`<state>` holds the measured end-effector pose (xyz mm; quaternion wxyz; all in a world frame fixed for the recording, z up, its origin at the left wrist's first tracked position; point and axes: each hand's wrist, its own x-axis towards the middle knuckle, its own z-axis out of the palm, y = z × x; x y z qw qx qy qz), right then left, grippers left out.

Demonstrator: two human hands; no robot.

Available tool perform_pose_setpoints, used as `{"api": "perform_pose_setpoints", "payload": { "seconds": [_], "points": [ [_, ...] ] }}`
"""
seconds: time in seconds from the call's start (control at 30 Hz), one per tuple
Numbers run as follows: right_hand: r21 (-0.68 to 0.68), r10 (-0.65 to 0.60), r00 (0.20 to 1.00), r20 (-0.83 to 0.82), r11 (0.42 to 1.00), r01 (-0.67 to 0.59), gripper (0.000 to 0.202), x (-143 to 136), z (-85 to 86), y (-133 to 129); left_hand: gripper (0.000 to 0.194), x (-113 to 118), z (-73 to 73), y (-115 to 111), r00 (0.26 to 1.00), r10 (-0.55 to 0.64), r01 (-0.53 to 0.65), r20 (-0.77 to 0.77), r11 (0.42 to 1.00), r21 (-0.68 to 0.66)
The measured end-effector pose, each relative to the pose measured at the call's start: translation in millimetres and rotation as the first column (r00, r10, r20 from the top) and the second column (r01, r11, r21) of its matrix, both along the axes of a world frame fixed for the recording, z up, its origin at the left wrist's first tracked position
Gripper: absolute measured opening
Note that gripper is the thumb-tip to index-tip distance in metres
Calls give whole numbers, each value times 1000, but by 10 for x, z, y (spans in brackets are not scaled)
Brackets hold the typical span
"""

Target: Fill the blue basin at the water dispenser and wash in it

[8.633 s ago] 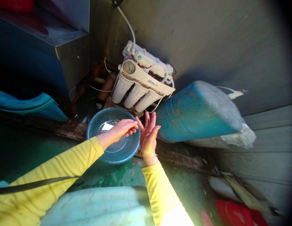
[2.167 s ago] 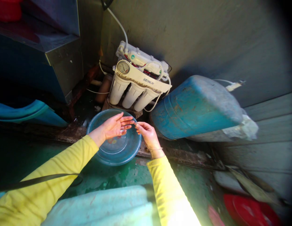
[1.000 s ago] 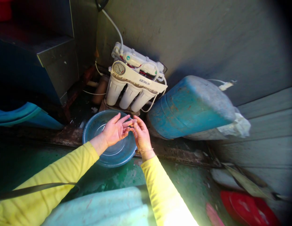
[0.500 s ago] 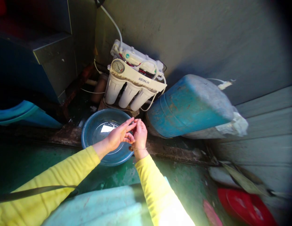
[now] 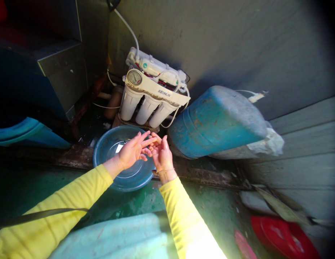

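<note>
On the head view, I'm seeing a round blue plastic basin (image 5: pixel 103 151) sitting just in front of a white plastic filter unit (image 5: pixel 160 91). Trouble could be coming from a low dip of the wrists, soaking the yellow fabric sleeves (image 5: pixel 72 194). Now the left hand (image 5: pixel 131 153) is spreading its fingers above the basin; the right hand (image 5: pixel 162 156) is touching them near the rim, thumb standing apart. Whether anything small is sitting between them, I'm not managing to tell.
</note>
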<state>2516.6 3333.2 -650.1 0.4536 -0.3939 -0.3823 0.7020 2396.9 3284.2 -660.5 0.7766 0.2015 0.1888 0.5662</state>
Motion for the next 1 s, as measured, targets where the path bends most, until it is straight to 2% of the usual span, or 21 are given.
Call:
{"api": "perform_pose_setpoints", "payload": {
  "seconds": [0.07, 0.13, 0.27, 0.33, 0.4, 0.43, 0.5, 0.6, 0.67, 0.73, 0.83, 1.0],
  "points": [
    [51, 12, 1000, 28, 999, -13, 32, -4, 3, -26, 57, -1, 17, 2, 999, 12, -11, -43, 1000, 13],
    [93, -49, 997, 64, 995, 43, 24, -21, -20, -48, 60, 18, 25, -12, 980, 45, -37, -196, 998, 40],
    [155, -155, 985, 81, 978, 141, 20, -55, -107, -59, 63, 55, -13, -70, 820, 174, -65, -545, 975, 214],
    [161, -158, 986, 59, 976, 146, 19, -58, -128, -48, 61, 57, -51, -87, 751, 240, -40, -615, 946, 321],
    [77, -130, 991, 3, 989, 130, 20, -49, -111, -30, 61, 49, -82, -82, 719, 264, -19, -642, 932, 362],
    [12, -108, 994, -32, 994, 108, 22, -39, -87, -20, 61, 41, -90, -71, 725, 255, -18, -640, 936, 352],
    [-84, -46, 996, -76, 996, 39, 25, -14, -17, -1, 63, 18, -85, -39, 791, 210, -43, -575, 956, 290],
    [-91, 69, 994, -87, 993, -77, 35, 37, 99, 21, 63, -33, -40, 6, 934, 134, -80, -332, 982, 171],
    [-69, 137, 988, -68, 988, -141, 41, 73, 147, 31, 62, -68, -10, 20, 979, 103, -84, -177, 991, 107],
    [-20, 169, 986, -3, 985, -169, 38, 105, 163, 42, 63, -93, 3, 22, 993, 83, -78, -86, 995, 62],
    [86, 171, 974, 146, 979, -184, 28, 160, 157, 64, 65, -115, -4, 17, 996, 66, -64, -52, 997, 36],
    [239, 154, 884, 442, 929, -282, 25, 275, 183, 129, 66, -159, 11, 16, 985, 55, -49, -164, 998, 42]
  ]
}}
